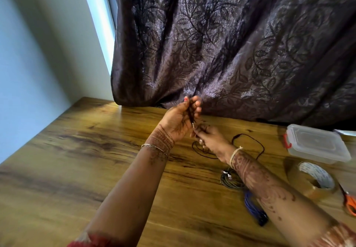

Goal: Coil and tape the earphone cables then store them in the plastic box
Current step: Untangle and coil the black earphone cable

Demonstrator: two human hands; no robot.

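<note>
From the head view, the left hand (179,119) is raised over the far side of the desk (81,150), its grip curled round a few gathered turns of the dark earphone cable (248,143). The right hand (211,140), just below it, pinches the same cable near what looks like its metal plug. The rest of that cable lies in loose loops on the desk behind the right wrist, so I judge this coil barely started. A grey cable (231,179) and a blue cable (252,206) lie bundled near the right forearm; whether either is taped I cannot tell. The tape roll (312,177) and orange scissors (350,202) sit at the right edge. The plastic box (316,144) beyond them has its lid on, so storing appears not yet done.
</note>
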